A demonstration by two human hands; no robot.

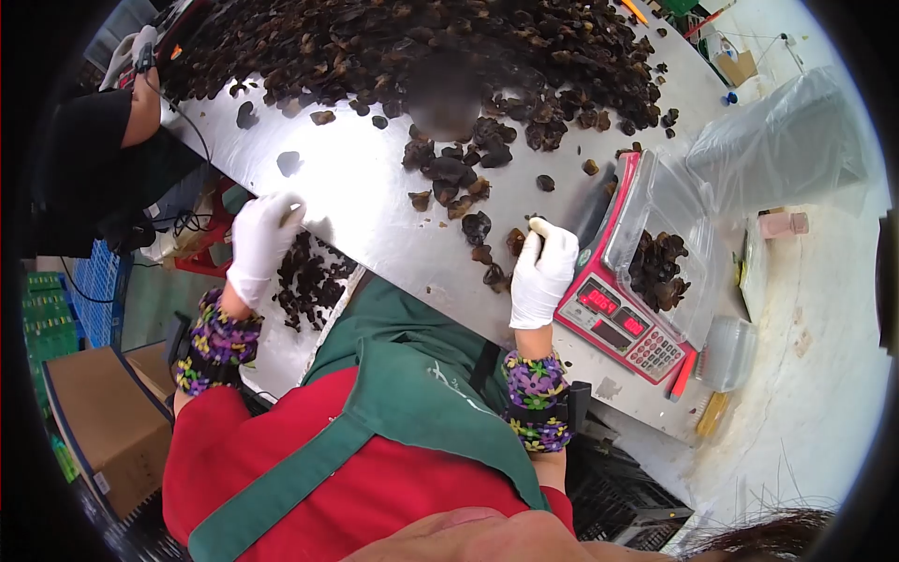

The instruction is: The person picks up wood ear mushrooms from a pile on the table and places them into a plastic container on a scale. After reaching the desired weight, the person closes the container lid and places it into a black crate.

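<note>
My left hand (263, 242), in a white glove, hangs at the near edge of the metal table with its fingers curled together; whether anything is between them I cannot make out. Just below it, a pale bin (286, 348) holds small dark pieces. My right hand (545, 273), also gloved, is closed in a pinch beside the scale, a tiny dark speck showing at its fingertips. Near it lie loose dark wood ear mushrooms (476, 227). On the red digital scale (613, 314), a clear plastic tray (698, 272) contains a clump of wood ear mushrooms (658, 267).
A large heap of wood ear mushrooms (356, 47) covers the far side of the metal table (365, 201). Another person's gloved hand (140, 51) is at the upper left. Clear containers (726, 354) stand right of the scale. A cardboard box (108, 412) sits at lower left.
</note>
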